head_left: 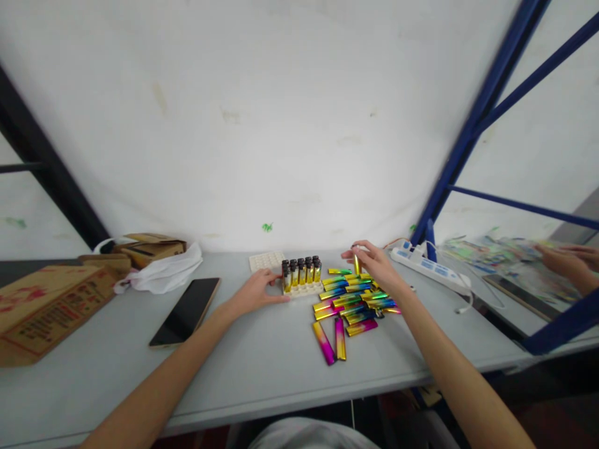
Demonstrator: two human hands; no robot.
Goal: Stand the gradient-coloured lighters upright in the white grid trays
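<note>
Several lighters (302, 272) with black tops and gold bodies stand upright in rows in a small white slotted tray (306, 290). My left hand (257, 292) grips the tray's left end, thumb along the front and fingers behind. To the right, my right hand (373, 262) pinches a gold lighter (357, 264) by its top, held upright just above a pile. That pile of shiny metallic sleeves (350, 299) is gold, green, blue and pink. Two loose sleeves, one gold and magenta (324, 343) and one pink and gold (340, 338), lie nearer the front edge.
Behind the tray lies another white slotted tray (266, 260). A dark-screened phone (186, 313) is on the left, beyond it cardboard boxes (60, 305) and a white plastic bag (166, 269). A power strip (430, 268) and blue frame (461, 149) stand right. Another person's hands (568, 259) work past the frame.
</note>
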